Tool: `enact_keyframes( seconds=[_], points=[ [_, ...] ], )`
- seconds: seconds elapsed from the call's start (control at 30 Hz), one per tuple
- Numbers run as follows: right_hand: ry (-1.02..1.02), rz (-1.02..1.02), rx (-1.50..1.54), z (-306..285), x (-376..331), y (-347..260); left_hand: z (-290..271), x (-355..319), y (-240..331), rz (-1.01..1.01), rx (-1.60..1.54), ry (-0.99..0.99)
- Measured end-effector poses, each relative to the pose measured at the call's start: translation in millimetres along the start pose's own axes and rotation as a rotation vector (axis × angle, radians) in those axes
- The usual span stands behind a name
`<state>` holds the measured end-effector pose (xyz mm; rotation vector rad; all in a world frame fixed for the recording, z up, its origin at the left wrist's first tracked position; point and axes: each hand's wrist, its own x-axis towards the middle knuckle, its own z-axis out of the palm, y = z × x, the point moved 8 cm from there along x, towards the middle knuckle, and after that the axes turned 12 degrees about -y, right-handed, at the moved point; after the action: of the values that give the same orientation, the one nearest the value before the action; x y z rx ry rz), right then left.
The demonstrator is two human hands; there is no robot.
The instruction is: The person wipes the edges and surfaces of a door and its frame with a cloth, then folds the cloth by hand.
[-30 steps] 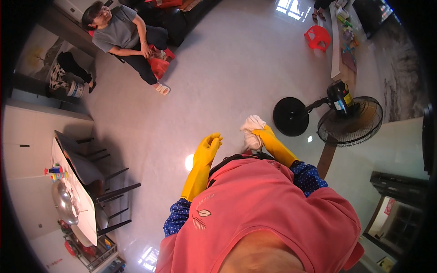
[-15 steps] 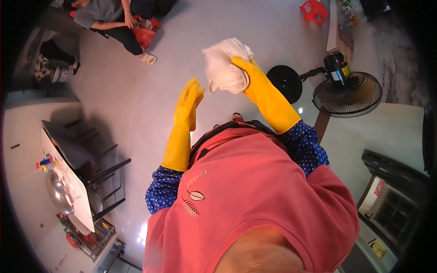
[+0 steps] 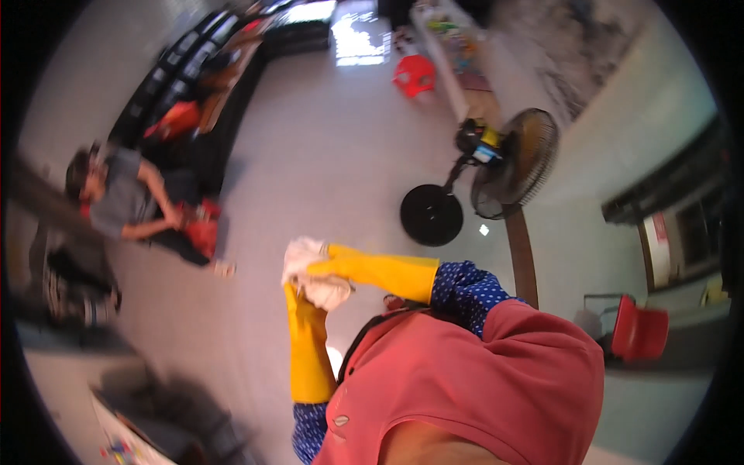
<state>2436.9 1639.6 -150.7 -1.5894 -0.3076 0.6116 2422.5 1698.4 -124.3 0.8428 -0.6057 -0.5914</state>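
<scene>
A crumpled whitish-pink cloth [image 3: 327,292] is bunched between my two hands in front of my body, above the floor. My right hand [image 3: 332,264], in a long yellow rubber glove, grips it from the right with the fingers across its top. From below, my left hand [image 3: 297,297], gloved the same way, holds its left and lower side. Most of the left fingers are hidden behind the cloth. Blue dotted sleeves show above both gloves.
A standing fan [image 3: 511,167] with a round black base [image 3: 432,215] is ahead to the right. Beyond it lies a red plastic stool [image 3: 415,75]. A person [image 3: 128,190] sits at the left by a dark sofa [image 3: 182,74]. Dark chairs [image 3: 170,411] blur at lower left; a red chair [image 3: 639,329] is at right.
My left hand, open and apart from the cloth before, has come onto it. Both hands and the cloth are lower and further left in view. The view has swung, showing the sofa.
</scene>
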Motion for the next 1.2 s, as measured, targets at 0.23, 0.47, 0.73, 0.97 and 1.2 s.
enact_keyframes(
  seconds=[0.23,0.47,0.73,0.97,1.2],
  points=[
    [0.148,0.071,-0.029,-23,-18,20,-74,-44,-65,-0.101,-0.191,0.424],
    [0.357,0.069,-0.059,-53,-46,46,-76,-24,-72,-0.195,0.164,0.354],
    [0.312,-0.062,0.308,-56,-65,17,-51,-20,-52,-0.116,-0.041,0.379],
    [0.206,-0.128,0.738,-30,-73,-14,-37,-29,-28,-0.064,-0.137,0.282],
    [0.111,-0.080,0.486,-10,-78,-11,-53,-45,-33,-0.093,-0.121,0.333]
  ],
)
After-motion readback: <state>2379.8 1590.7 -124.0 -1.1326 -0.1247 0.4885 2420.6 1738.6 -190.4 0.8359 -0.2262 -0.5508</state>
